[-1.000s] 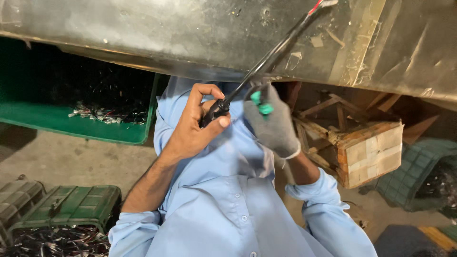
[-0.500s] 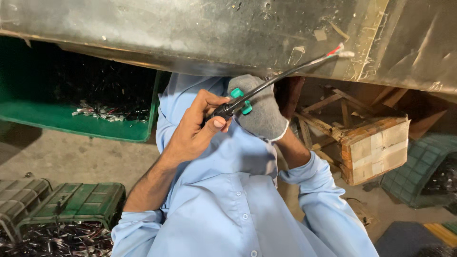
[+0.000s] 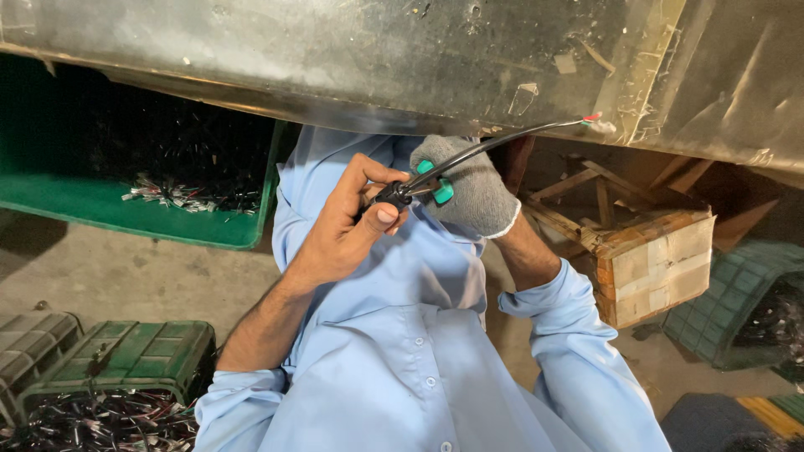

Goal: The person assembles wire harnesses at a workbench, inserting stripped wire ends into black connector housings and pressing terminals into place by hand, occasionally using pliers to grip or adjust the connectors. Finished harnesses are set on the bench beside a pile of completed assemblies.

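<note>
Bare left hand fingers pinch the black cable; gloved right hand clamps green-handled cutters just beside them. A slip could nick those fingertips.

Left hand is pinching black cable; gloved right hand is gripping green-handled tool against it, beneath metal surface.

A bin lies left, a carton right, under the table.
</note>
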